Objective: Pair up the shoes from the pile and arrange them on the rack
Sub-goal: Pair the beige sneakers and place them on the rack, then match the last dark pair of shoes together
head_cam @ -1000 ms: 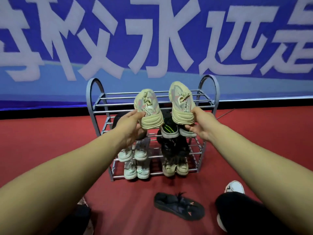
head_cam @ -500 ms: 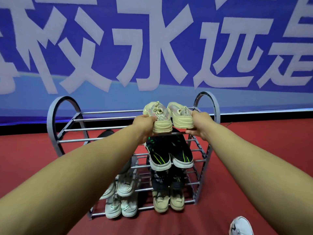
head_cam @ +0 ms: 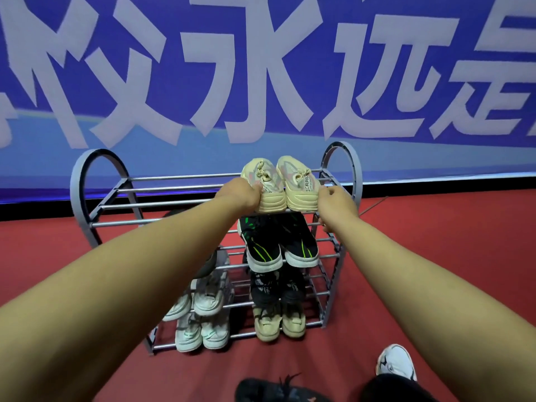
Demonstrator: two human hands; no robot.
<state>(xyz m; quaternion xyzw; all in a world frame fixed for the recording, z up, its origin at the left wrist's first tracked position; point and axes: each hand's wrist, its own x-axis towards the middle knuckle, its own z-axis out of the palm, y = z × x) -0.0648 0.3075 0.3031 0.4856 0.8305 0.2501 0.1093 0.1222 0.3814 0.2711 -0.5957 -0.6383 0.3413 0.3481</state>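
Cream sneaker pair [head_cam: 280,184] side by side, heels outward, on rack [head_cam: 174,189] top tier.

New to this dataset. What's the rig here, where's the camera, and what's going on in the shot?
There is no machine: a person wears one wide-angle camera on the head, which looks forward and down at their two bare arms.

In front stands a grey metal shoe rack on red floor, before a blue banner. The left hand and right hand each grip the heel of one beige sneaker: left one, right one. The two sit side by side on the top shelf, at its right end.

The lower shelves hold more pairs, among them black shoes with green stripes. A white shoe and a black shoe lie on the floor nearby.
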